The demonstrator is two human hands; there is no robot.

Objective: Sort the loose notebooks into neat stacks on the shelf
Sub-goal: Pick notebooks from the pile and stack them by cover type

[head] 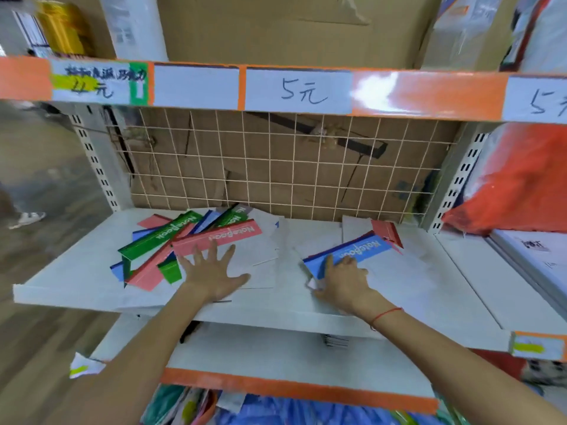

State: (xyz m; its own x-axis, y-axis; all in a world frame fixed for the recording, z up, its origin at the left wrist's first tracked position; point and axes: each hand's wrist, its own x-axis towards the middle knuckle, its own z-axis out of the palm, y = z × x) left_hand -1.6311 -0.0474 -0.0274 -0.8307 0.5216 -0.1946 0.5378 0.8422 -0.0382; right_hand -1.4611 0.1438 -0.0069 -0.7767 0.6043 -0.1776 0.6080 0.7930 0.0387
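Loose notebooks lie scattered on a white shelf (76, 271). On the left is a messy heap with green (159, 237), pink (214, 237) and blue spines. My left hand (214, 271) rests flat, fingers spread, on the white cover of the pink-spined notebook. To the right lies a smaller pile topped by a blue-spined notebook (359, 250), with a red-spined one (386, 231) behind it. My right hand (340, 277) presses on this pile's left corner, fingers on the blue spine. A red string circles that wrist.
A wire grid (276, 164) over cardboard backs the shelf. An orange price rail (429, 93) with paper labels runs overhead. An orange and white bag (515, 185) sits at the right. A lower shelf (276, 354) lies below.
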